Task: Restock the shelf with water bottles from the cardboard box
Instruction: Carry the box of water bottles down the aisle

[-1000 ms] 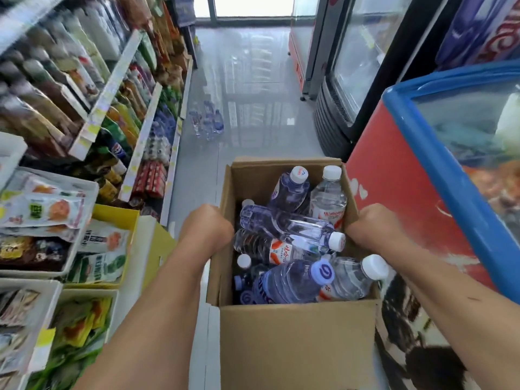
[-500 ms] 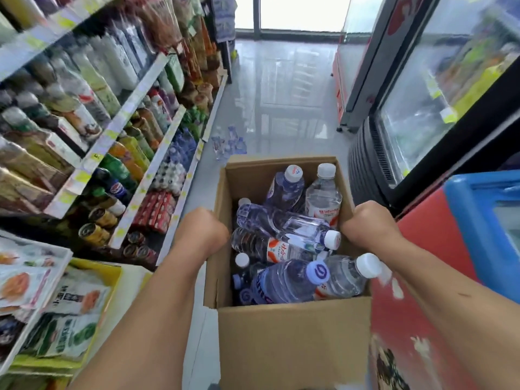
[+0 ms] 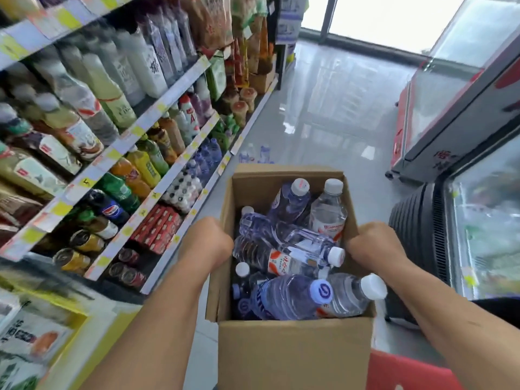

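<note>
I carry an open cardboard box (image 3: 295, 353) in front of me, above the aisle floor. My left hand (image 3: 209, 242) grips its left wall and my right hand (image 3: 372, 244) grips its right wall; the fingers are hidden on the outside. Inside lie several clear water bottles (image 3: 287, 298) with white and blue caps, some upright at the far end, others on their sides. On my left runs the shelf (image 3: 180, 175), with small water bottles (image 3: 206, 157) on a low tier.
A few water bottles (image 3: 257, 153) stand on the floor just beyond the box, beside the shelf's foot. Glass-door coolers (image 3: 461, 114) and a dark fridge (image 3: 422, 243) line the right side. A red freezer corner (image 3: 405, 372) is by my right arm. Shiny tiled floor stretches ahead.
I have walked forward along the aisle with the box; the blue-rimmed red freezer has slid almost out of view, and the shelf's drink tiers have come closer. Both grips are unchanged.
</note>
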Motion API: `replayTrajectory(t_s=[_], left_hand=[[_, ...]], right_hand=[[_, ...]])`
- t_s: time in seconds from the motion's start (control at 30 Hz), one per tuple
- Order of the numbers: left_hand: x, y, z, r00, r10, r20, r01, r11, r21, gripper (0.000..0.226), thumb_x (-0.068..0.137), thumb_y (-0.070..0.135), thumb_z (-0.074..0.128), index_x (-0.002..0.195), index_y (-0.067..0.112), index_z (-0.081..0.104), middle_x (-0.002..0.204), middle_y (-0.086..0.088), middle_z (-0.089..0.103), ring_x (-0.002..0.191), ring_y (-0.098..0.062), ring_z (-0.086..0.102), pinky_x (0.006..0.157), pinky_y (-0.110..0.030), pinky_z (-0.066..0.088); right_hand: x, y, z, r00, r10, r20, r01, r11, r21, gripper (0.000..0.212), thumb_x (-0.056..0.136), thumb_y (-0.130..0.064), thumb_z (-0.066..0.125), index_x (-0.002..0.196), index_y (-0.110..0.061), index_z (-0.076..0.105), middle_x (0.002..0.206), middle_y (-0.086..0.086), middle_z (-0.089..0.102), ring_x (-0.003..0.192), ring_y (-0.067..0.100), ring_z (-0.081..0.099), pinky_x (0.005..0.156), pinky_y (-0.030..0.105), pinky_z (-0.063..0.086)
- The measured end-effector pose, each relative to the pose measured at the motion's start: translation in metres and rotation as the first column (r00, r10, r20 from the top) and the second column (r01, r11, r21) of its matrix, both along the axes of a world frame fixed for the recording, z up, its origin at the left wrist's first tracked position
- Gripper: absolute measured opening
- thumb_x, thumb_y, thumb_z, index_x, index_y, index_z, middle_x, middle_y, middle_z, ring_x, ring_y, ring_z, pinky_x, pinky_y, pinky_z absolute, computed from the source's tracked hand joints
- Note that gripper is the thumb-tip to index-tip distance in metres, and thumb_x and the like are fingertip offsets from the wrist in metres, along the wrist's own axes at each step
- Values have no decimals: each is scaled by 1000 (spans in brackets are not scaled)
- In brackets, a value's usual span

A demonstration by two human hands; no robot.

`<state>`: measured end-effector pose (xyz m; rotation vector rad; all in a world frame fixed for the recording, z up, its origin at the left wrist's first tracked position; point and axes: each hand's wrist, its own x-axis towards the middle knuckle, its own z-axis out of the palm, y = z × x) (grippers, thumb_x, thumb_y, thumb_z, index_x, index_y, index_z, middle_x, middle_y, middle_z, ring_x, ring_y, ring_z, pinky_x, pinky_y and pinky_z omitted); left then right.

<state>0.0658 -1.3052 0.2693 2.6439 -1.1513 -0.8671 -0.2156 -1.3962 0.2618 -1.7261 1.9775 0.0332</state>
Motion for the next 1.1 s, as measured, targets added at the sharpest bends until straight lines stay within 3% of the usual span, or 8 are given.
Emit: replayTrajectory(t_s=[0.23, 0.37, 0.5, 0.63, 0.73, 0.9, 1.1], left_hand=[[5, -79, -13, 971, 237, 42, -239, 970, 49, 29, 84, 15, 68, 65, 10, 46, 68, -8, 52, 55, -23, 47, 48, -29, 32], [1, -105, -36, 892, 451, 34, -453, 890, 62, 27, 80, 15, 71, 65, 11, 49, 65, -6, 52, 52, -21, 45, 46, -27, 33], [-1, -124, -66, 784, 620, 14, -620, 782, 62, 30, 81, 16, 71, 65, 15, 45, 66, -1, 49, 52, -13, 39, 42, -25, 25], [3, -142, -104, 694, 718, -53, -715, 696, 72, 28, 81, 13, 71, 64, 12, 49, 66, -4, 55, 56, -19, 50, 42, -26, 27], [9, -157, -135, 638, 766, -80, -761, 643, 85, 22, 81, 13, 70, 68, 12, 52, 70, -5, 58, 58, -20, 51, 44, -25, 29], [14, -187, -181, 559, 827, -58, -821, 561, 107, 21, 84, 17, 71, 72, 14, 54, 71, -2, 57, 61, -19, 52, 45, -26, 32], [15, -227, -240, 437, 897, -56, -891, 441, 106, 14, 82, 13, 71, 74, 10, 61, 72, -5, 62, 64, -21, 58, 48, -25, 37]], right_hand=[[41, -143, -19, 973, 230, 5, -230, 973, 32, 21, 82, -17, 60, 65, -5, 62, 70, 14, 65, 73, 35, 64, 62, 32, 48], [71, -213, -39, 927, 375, 0, -374, 926, 46, 21, 81, -16, 58, 62, -8, 58, 65, 10, 62, 63, 29, 59, 56, 27, 41], [107, -266, -61, 866, 499, -20, -497, 865, 68, 21, 81, -18, 60, 62, -9, 57, 63, 7, 60, 56, 23, 55, 54, 26, 39], [141, -302, -94, 795, 605, -51, -602, 796, 67, 26, 84, -25, 61, 64, -8, 62, 64, 8, 63, 58, 24, 59, 50, 25, 40], [165, -326, -128, 751, 657, -63, -655, 754, 52, 44, 92, -39, 54, 67, -5, 64, 64, 12, 64, 60, 29, 61, 52, 27, 42], [198, -365, -183, 680, 732, -52, -727, 681, 89, 46, 93, -38, 54, 64, -5, 64, 60, 9, 63, 55, 24, 59, 49, 26, 40], [240, -415, -253, 554, 832, 9, -827, 549, 125, 46, 96, -38, 50, 65, -6, 62, 68, 13, 64, 68, 33, 62, 61, 29, 42]])
